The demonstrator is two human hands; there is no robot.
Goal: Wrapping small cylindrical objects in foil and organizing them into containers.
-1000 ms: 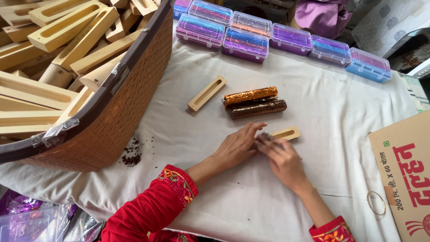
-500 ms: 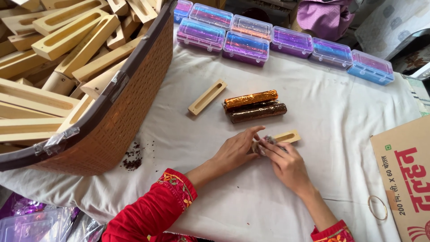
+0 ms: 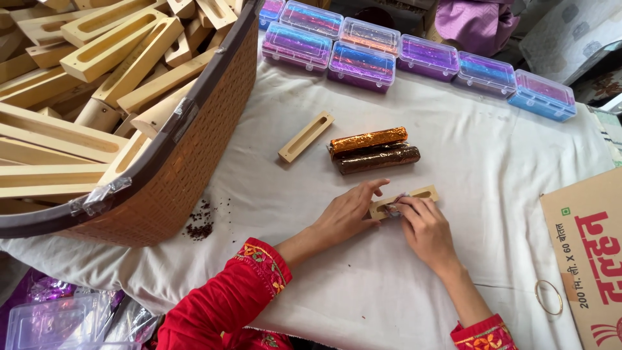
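A small wooden mould [image 3: 421,193] with a long slot lies on the white cloth. My left hand [image 3: 346,212] holds the mould's left end, fingers stretched along its near side. My right hand [image 3: 424,228] comes from the right, and its fingertips press a small shiny foil-wrapped piece [image 3: 396,198] into the slot. Just beyond the hands, side by side, lie an orange foil roll [image 3: 368,139] and a dark brown roll [image 3: 377,159]. A second wooden mould [image 3: 306,136] lies slantwise to their left, untouched.
A large brown woven basket [image 3: 194,149] heaped with wooden moulds fills the left. Dark crumbs [image 3: 201,227] lie at its foot. Clear plastic boxes [image 3: 363,61] of coloured foil line the far edge. A cardboard box [image 3: 586,246] and a thin bangle [image 3: 547,297] sit right.
The mould now shows more fully between my hands. My right hand has brought the foil-wrapped piece down from in front of the mould into its slot. The view has shifted slightly.
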